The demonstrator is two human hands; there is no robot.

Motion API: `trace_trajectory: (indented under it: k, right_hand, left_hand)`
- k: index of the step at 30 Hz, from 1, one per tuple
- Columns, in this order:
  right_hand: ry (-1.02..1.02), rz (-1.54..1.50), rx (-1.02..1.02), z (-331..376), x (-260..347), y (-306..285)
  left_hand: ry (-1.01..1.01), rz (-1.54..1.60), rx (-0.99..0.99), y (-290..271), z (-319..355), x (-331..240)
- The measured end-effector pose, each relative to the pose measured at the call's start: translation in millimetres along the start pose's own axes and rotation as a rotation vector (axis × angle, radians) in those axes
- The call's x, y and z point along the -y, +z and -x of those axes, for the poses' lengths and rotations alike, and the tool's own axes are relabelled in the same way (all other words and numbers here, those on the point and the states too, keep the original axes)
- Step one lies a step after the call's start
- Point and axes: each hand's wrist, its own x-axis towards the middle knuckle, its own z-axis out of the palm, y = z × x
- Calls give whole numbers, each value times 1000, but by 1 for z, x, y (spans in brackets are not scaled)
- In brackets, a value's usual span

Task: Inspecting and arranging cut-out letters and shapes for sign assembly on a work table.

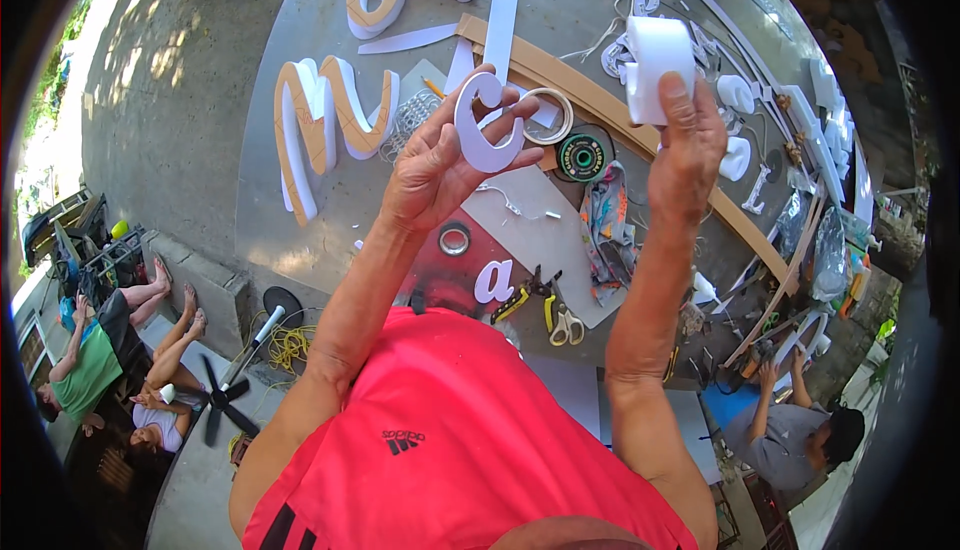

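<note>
1. Start with the white curved letter (pixel 470 137): it is raised above the table (pixel 258 185), face toward the camera, its opening to the right. Its narrow strokes look easy to bend, so a light, spread support seems best.
2. The left hand (pixel 428 178) grips it with bent fingers, some showing through and past the opening. Bearing on the broad curve rather than the tips should spare the shape.
3. The right hand (pixel 685 165) closes on a white roll (pixel 662 58), thumb on the near side; how the other fingers sit behind is hidden. A firm but unsqueezed hold should let the roll stay round.
4. Letter and roll are well apart, which leaves both easy to see. Whether the bit at the roll's left side is a loose end I cannot tell; it is worth checking.
5. Below, mind the green-and-black spool (pixel 582 158) and patterned cloth (pixel 606 232): low sweeps of the right arm could snag them.
6. Nearer the body, the small white letter (pixel 503 285) lies close to the pliers (pixel 512 304) and scissors (pixel 568 325); elbows are best held clear.
</note>
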Motion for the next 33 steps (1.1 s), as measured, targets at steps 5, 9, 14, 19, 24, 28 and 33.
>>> trace_trajectory:
  k: [5, 9, 14, 19, 24, 28, 33]
  right_hand:
    - [-338, 347, -63, 115, 23, 61]
    - [-466, 506, 4, 165, 21, 89]
    - [-533, 618, -16, 202, 26, 88]
    - [-534, 743, 131, 221, 39, 89]
    - [-407, 502, 259, 233, 55, 77]
    - [-484, 523, 284, 239, 53, 70]
    - [-572, 552, 244, 249, 43, 67]
  left_hand:
    - [34, -65, 104, 24, 47, -2]
    - [41, -198, 146, 32, 80, -3]
    - [68, -204, 188, 33, 113, -3]
    - [32, -79, 215, 16, 124, -6]
    - [-108, 253, 292, 5, 133, -7]
    - [-145, 329, 383, -2, 136, -7]
    - [-160, 357, 367, -3, 144, -2]
